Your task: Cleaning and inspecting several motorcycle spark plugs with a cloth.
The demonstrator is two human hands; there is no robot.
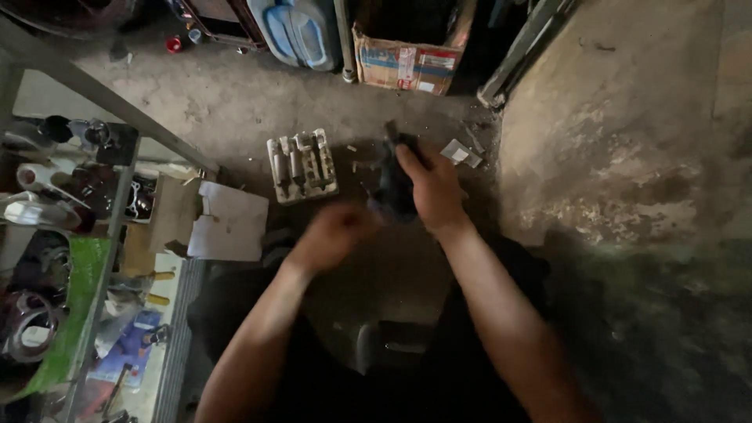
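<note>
My right hand (433, 190) grips a dark, elongated object (394, 184) and holds it upright above the concrete floor. My left hand (335, 233) is blurred with motion just left of the object's lower end; its fingers look curled, and what they hold, if anything, cannot be made out. A white tray with metal parts in its slots (302, 165) lies on the floor to the left of both hands. A small grey scrap (462, 153) lies just right of the dark object.
A cardboard box (407, 63) and blue plastic containers (298, 31) stand at the far wall. Flat cardboard pieces (227, 223) lie at left, beside a cluttered glass shelf with tools (70, 258). A stained concrete wall (627, 141) rises at right.
</note>
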